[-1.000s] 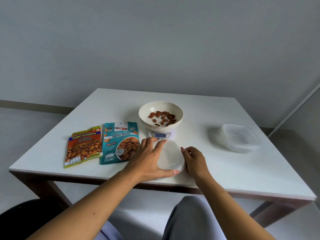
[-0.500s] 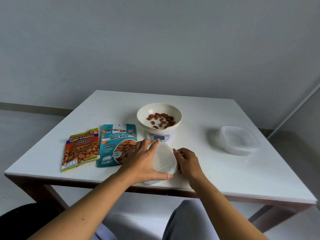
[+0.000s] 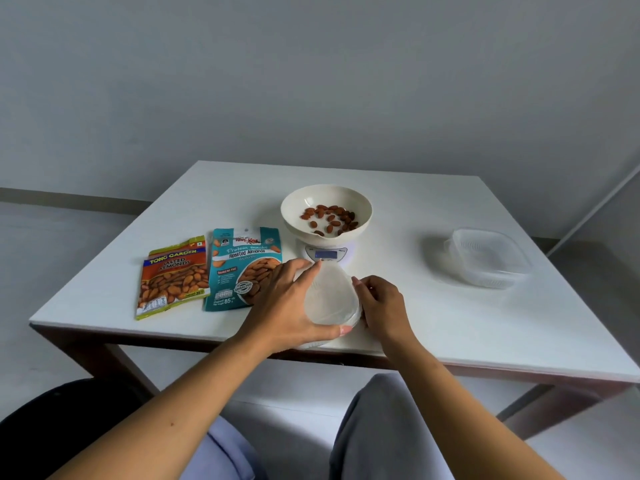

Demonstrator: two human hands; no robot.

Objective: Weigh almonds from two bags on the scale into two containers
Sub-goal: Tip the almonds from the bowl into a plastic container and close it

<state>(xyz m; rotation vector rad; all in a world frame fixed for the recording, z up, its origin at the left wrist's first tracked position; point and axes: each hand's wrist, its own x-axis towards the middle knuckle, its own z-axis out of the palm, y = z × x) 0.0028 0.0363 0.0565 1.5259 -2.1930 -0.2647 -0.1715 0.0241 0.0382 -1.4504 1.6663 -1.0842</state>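
Observation:
A cream bowl (image 3: 294, 216) holding several almonds (image 3: 329, 218) sits on a small white scale (image 3: 325, 253) mid-table. Left of it lie a teal roasted almonds bag (image 3: 239, 265) and an orange salted almonds bag (image 3: 169, 278), both flat. At the front edge stands a clear plastic container with its lid (image 3: 329, 296). My left hand (image 3: 284, 306) wraps its left side and front. My right hand (image 3: 381, 306) pinches its right rim. A second clear lidded container (image 3: 485, 258) rests at the right.
The white table (image 3: 450, 323) has a dark wooden frame below. A grey wall stands behind it. My knees are under the front edge.
Both hands have stayed on the near container; its lid looks slightly more tilted. The view has shifted a little.

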